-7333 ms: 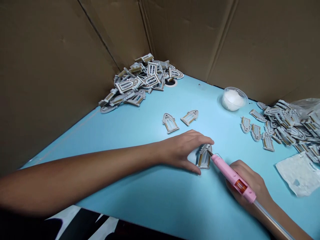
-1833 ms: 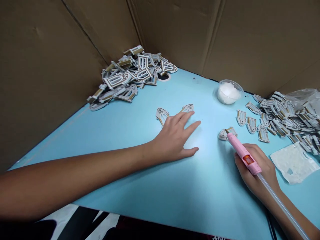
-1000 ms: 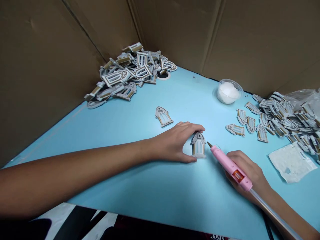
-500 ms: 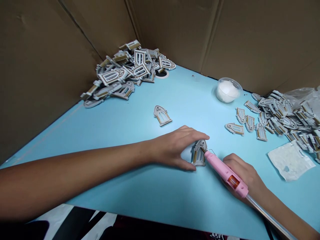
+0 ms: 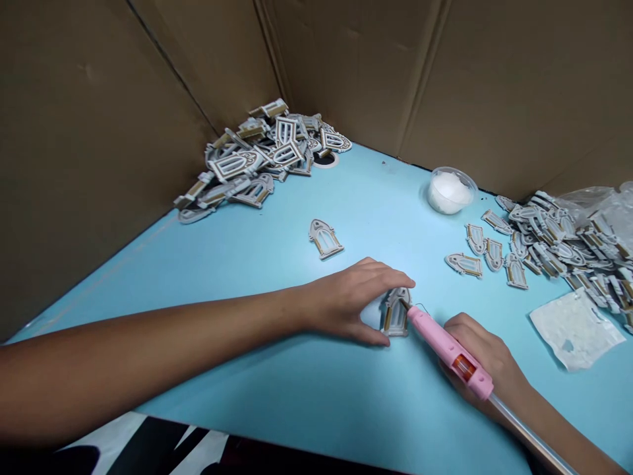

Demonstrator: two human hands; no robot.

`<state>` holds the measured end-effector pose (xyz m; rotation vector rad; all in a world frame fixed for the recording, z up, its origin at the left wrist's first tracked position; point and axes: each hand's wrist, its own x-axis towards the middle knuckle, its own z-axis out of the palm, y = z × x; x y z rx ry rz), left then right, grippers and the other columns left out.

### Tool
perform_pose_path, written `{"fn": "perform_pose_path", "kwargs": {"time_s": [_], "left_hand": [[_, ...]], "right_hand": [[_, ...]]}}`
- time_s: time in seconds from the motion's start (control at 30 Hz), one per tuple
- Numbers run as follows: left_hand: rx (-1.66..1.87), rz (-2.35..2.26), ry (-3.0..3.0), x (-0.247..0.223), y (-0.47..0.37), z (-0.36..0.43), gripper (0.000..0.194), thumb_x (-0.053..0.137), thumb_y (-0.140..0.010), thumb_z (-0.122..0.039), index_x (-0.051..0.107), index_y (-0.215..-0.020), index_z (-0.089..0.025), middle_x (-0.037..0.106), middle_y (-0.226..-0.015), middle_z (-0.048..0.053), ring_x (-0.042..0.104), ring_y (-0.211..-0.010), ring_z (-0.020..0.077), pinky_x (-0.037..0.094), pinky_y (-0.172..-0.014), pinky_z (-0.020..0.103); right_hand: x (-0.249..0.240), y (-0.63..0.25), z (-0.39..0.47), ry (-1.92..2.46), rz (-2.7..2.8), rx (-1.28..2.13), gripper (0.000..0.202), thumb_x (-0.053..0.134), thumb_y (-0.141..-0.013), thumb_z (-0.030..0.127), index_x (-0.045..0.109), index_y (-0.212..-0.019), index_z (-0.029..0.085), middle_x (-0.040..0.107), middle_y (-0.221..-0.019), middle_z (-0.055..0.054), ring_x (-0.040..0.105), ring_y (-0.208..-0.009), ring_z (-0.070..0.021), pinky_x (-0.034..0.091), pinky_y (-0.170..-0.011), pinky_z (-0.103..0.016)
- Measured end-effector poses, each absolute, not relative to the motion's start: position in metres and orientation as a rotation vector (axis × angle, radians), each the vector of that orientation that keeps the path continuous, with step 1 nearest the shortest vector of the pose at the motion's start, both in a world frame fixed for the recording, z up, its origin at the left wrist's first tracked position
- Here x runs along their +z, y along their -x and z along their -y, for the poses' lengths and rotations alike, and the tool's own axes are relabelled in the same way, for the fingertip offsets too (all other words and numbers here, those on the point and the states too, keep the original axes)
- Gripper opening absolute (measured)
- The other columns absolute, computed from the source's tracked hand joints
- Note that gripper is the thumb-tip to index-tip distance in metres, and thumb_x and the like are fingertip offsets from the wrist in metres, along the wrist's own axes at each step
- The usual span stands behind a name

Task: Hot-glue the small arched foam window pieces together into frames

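My left hand (image 5: 353, 300) reaches in from the left, thumb at the bottom and fingers at the top of a small arched window piece (image 5: 390, 323), steadying it on the table. The piece is grey-white with gold-brown strips along its sides. In my right hand (image 5: 487, 356) is a pink glue gun (image 5: 445, 346) with a clear glue stick (image 5: 524, 432) sticking out of its back end. Its metal nozzle points at the upper right part of the window piece and appears to touch it. A second arched window piece (image 5: 326, 239) lies alone beyond my left hand.
On the blue table (image 5: 237, 264), a heap of arched pieces (image 5: 237, 165) fills the back left corner. Another pile (image 5: 558, 231) lies at right, beside a plastic bag (image 5: 610, 204) and a white sheet (image 5: 576, 330). A clear cup with white material (image 5: 450, 191) stands near the cardboard wall (image 5: 346, 66).
The camera view has shifted slightly, so the things on the table sit a little lower in the picture. Both hands keep nearly the same places, with the nozzle still at the window piece.
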<state>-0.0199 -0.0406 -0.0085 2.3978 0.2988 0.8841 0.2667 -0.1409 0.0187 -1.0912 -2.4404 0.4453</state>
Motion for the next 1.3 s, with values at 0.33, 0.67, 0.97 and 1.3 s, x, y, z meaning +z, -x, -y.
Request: {"fn": "perform_pose_path", "kwargs": {"time_s": [0.33, 0.67, 0.97, 1.3], "left_hand": [[0.817, -0.345, -2.356, -0.0070, 0.0200, 0.0417, 0.077, 0.083, -0.085, -0.042, 0.040, -0.146, -0.024, 0.064, -0.137, 0.016, 0.063, -0.124, 0.0300, 0.046, -0.108, 0.047], [0.865, -0.353, -2.371, -0.0081, 0.0206, 0.0415, 0.075, 0.082, -0.086, -0.044, 0.041, -0.144, -0.022, 0.065, -0.135, 0.016, 0.063, -0.124, 0.0295, 0.047, -0.107, 0.045], [0.860, -0.375, -2.366, -0.0075, 0.0194, 0.0411, 0.075, 0.082, -0.085, -0.043, 0.041, -0.144, -0.023, 0.065, -0.135, 0.016, 0.063, -0.124, 0.0303, 0.047, -0.107, 0.047], [0.875, -0.404, -2.374, -0.0066, 0.0193, 0.0403, 0.072, 0.080, -0.086, -0.047, 0.042, -0.142, -0.023, 0.067, -0.131, 0.015, 0.065, -0.119, 0.0297, 0.048, -0.103, 0.045]], "right_hand": [[0.0182, -0.2705, 0.1407, 1.136, 2.469, 0.445, 0.017, 0.049, -0.096, 0.006, 0.053, -0.097, 0.022, 0.058, -0.084, -0.002, 0.058, -0.065, -0.0124, 0.047, -0.053, -0.022], [0.0191, -0.2719, 0.1421, 1.185, 2.471, 0.429, 0.014, 0.049, -0.095, 0.008, 0.052, -0.095, 0.022, 0.054, -0.081, 0.000, 0.055, -0.060, -0.0108, 0.044, -0.049, -0.020], [0.0232, -0.2686, 0.1406, 1.150, 2.444, 0.476, 0.022, 0.050, -0.097, 0.009, 0.056, -0.114, 0.022, 0.066, -0.101, -0.008, 0.070, -0.082, -0.0154, 0.057, -0.064, -0.023], [0.0253, -0.2686, 0.1418, 1.178, 2.450, 0.450, 0.022, 0.050, -0.097, 0.010, 0.057, -0.113, 0.022, 0.068, -0.104, -0.009, 0.072, -0.084, -0.0168, 0.059, -0.064, -0.023]]}}
